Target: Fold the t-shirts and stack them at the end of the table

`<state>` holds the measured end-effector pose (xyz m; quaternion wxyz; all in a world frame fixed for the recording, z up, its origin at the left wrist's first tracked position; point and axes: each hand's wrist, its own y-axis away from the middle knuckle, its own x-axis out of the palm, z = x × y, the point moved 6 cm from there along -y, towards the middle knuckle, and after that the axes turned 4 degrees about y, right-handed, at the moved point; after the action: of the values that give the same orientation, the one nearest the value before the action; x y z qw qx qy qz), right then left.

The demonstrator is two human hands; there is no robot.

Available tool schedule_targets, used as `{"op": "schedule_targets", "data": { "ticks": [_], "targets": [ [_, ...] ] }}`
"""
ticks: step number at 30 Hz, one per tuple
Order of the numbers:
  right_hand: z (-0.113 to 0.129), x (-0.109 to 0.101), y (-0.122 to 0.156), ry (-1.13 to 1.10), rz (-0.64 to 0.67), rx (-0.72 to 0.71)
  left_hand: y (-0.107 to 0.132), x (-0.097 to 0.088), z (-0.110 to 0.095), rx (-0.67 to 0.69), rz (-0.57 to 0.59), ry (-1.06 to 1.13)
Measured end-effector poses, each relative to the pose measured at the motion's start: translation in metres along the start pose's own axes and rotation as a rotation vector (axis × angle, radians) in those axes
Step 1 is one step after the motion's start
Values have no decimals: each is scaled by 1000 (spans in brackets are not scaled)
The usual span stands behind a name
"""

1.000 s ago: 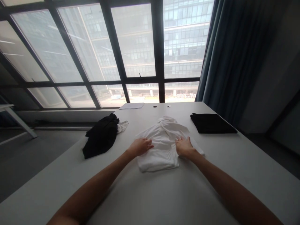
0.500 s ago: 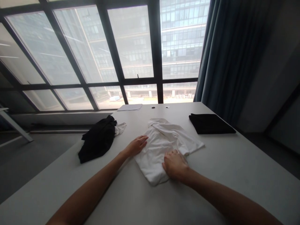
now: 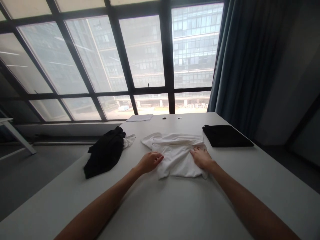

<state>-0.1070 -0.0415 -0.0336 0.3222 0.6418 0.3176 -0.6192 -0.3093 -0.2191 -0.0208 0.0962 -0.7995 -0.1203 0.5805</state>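
A white garment, which looks like a T-shirt [image 3: 178, 163], lies wrinkled on the white table [image 3: 170, 206] in front of me, with folds across its far side. At its left edge is my left hand [image 3: 150, 162], fingers loosely bent and thumb a little apart from them. My right hand [image 3: 202, 157] rests on the garment's right part, with fingers spread over the cloth. Whether the left fingertips pinch any fabric is hard to make out.
To the left sits a crumpled black garment [image 3: 106, 153] with a piece of white cloth [image 3: 128, 141] beside it. A folded black cloth [image 3: 227, 136] lies near the right edge. Flat white sheets [image 3: 139, 118] are at the far edge, by the windows and a blue curtain [image 3: 232, 66].
The white garment has turned and now lies wider across, farther from me. My right hand has moved away from me and to the right, its fingers spreading. My left hand has shifted slightly right.
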Motion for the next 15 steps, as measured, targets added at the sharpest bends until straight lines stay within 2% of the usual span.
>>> {"op": "schedule_targets", "data": {
  "ticks": [3,7,10,13,15],
  "targets": [
    [-14,0,-3,-22,-85,13,0,1,1,-22,-51,21],
    [-7,-8,-1,-60,-183,15,2,-7,28,-264,-167,-125],
    [15,-21,5,-144,-258,-59,8,-13,50,-432,-167,-207],
    [48,-34,20,-262,-334,-265,12,-14,63,-468,-168,-203],
    [71,-37,32,-287,-321,-429,14,-14,69,-466,-182,-182]
  ]
}}
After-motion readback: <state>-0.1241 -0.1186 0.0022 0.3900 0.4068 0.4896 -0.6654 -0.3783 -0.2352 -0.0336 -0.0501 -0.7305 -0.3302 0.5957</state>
